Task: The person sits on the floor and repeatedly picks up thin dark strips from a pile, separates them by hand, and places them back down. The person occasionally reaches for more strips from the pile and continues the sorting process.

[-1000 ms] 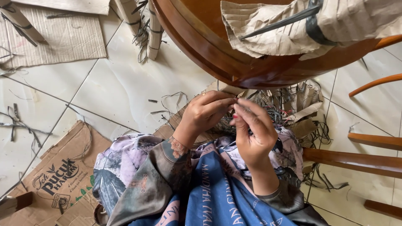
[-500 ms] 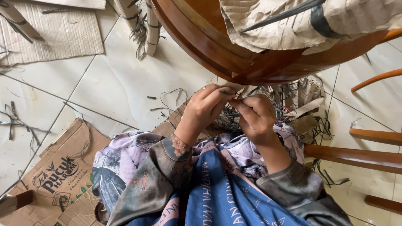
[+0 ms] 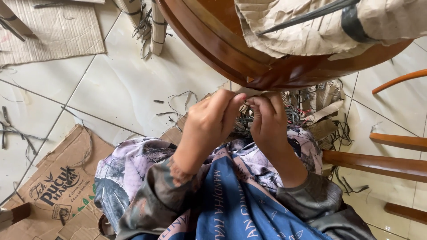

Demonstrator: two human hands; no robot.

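Left hand and right hand raised together just under the rim of the round wooden table, fingertips meeting. Both pinched shut on a small pale strip of cardboard (mostly hidden by the fingers), touching the table's underside edge. Below the table, behind the hands, a heap of cardboard scraps and dark straps. Left of the table, flattened cardboard sheets on the tiled floor.
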